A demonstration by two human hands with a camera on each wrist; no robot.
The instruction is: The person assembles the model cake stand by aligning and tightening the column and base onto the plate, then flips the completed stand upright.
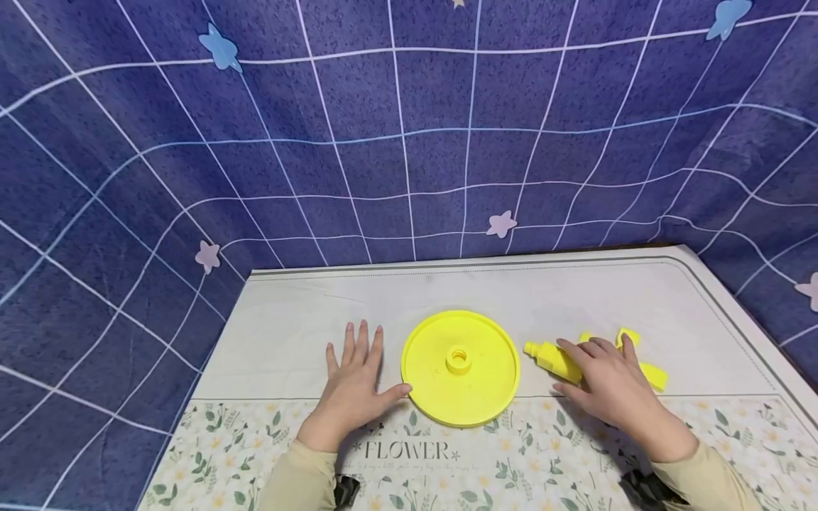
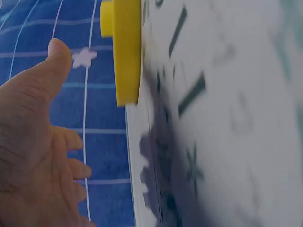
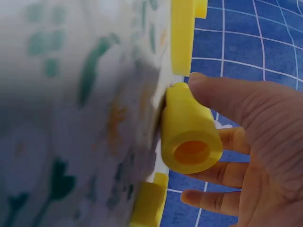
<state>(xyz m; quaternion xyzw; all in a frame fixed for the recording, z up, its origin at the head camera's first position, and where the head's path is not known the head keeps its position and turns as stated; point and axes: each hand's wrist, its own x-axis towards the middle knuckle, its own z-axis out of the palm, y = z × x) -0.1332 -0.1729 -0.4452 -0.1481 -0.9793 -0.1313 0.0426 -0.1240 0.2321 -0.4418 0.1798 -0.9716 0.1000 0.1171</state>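
A round yellow disc [image 1: 431,383] with a raised hollow hub [image 1: 458,360] lies flat on the table. My left hand [image 1: 351,394] is at its left side, fingers spread and straight; in the left wrist view, the thumb stands apart from the disc [image 2: 128,56]. To the right, my right hand [image 1: 607,387] reaches over several yellow parts. Its thumb and fingers are on either side of a hollow yellow tube with a narrow neck [image 3: 189,127], without a visible closed grip. Another yellow part [image 1: 655,376] sticks out past this hand, which partly hides the parts.
Beyond the right fingers lies a small yellow piece [image 1: 629,335]. The table cover [image 1: 307,298] is white at the back and flower-printed in front. A blue curtain [image 1: 358,163] with white lines and stars stands behind the table and along its sides.
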